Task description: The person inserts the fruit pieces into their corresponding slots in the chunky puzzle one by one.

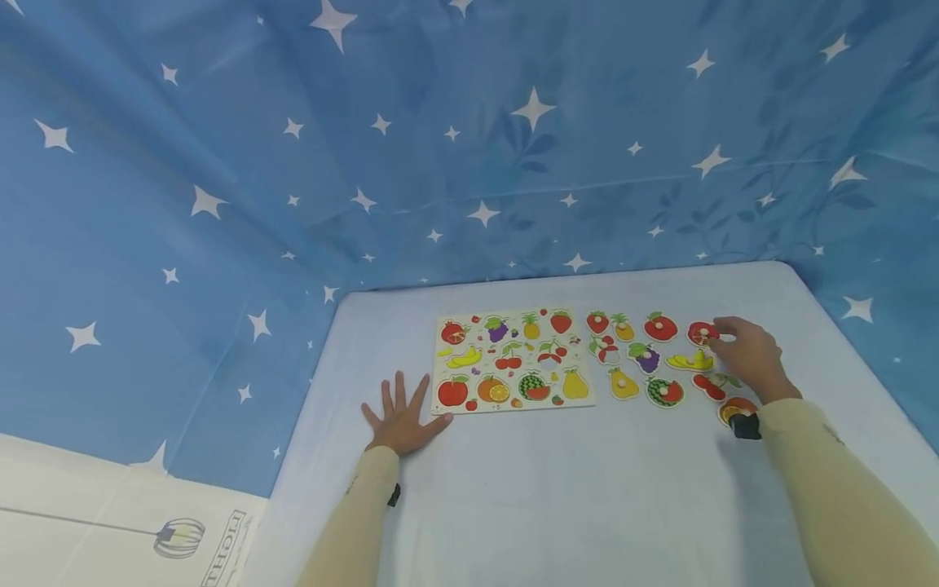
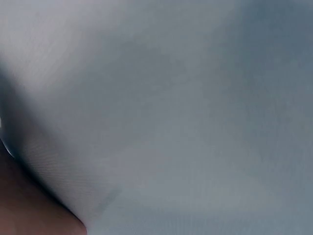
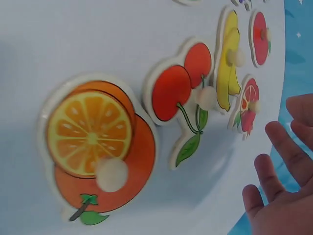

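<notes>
My right hand (image 1: 751,359) is beside the pomegranate piece (image 1: 702,333), a wooden puzzle piece with a round knob. In the right wrist view, its loosely bent fingers (image 3: 275,171) are apart from that pomegranate piece (image 3: 248,105). Below the hand lie the cherry piece (image 1: 708,386) and the orange piece (image 3: 93,132), with the banana piece (image 3: 227,63) near the pomegranate. My left hand (image 1: 399,420) rests palm down with spread fingers at the lower left corner of the fruit puzzle board (image 1: 471,379). The left wrist view shows mostly blurred tabletop and a bit of skin (image 2: 34,205).
Between board and right hand lie several more knobbed pieces, among them a pear (image 1: 623,383), watermelon (image 1: 665,393), grapes (image 1: 645,357), apple (image 1: 660,327) and pineapple (image 1: 623,328). A blue curtain with white stars (image 1: 469,163) hangs behind the white table (image 1: 557,489).
</notes>
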Action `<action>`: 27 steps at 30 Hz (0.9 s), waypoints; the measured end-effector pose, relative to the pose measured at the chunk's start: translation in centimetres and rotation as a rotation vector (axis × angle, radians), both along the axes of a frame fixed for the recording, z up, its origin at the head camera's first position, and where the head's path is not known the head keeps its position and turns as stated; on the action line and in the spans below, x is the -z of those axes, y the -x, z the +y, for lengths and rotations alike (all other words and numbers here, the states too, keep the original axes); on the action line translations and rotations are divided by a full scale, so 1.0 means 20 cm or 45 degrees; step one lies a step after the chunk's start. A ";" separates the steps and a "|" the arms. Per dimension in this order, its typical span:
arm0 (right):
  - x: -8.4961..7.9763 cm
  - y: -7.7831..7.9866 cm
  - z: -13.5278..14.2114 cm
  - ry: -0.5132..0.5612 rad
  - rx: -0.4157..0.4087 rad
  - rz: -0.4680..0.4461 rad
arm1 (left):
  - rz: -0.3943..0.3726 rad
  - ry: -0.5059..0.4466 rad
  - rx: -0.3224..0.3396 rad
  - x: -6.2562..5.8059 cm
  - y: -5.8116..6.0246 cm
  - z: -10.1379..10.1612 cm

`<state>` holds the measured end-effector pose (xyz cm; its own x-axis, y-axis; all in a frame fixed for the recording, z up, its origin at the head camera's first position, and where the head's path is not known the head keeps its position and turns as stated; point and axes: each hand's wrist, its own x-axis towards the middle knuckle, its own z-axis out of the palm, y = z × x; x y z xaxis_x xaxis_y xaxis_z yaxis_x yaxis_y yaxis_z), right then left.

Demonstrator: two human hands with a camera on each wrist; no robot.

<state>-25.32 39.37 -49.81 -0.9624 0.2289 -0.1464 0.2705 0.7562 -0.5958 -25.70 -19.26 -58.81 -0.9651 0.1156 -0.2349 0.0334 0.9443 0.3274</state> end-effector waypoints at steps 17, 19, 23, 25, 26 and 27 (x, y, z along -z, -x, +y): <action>0.10 0.19 0.03 -0.059 0.101 -0.096 | 0.095 0.032 -0.019 0.08 0.00 0.00; 0.13 0.19 0.03 -0.098 0.116 -0.110 | 0.104 0.039 -0.017 0.08 0.00 0.00; 0.19 0.22 0.02 -0.182 0.124 -0.108 | 0.097 0.092 -0.025 0.09 0.00 0.00; 0.22 0.25 0.01 -0.204 0.137 -0.098 | 0.108 0.110 -0.032 0.09 0.01 0.00; 0.22 0.25 0.01 -0.201 0.154 -0.098 | 0.112 0.114 -0.028 0.09 0.01 0.01; 0.23 0.25 0.02 -0.192 0.170 -0.104 | 0.109 0.121 -0.022 0.08 0.00 0.01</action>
<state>-30.22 39.77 -54.32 -0.9085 0.3786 -0.1771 0.4168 0.7896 -0.4503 -25.78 -18.96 -60.43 -0.9837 0.0798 -0.1610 0.0406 0.9716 0.2333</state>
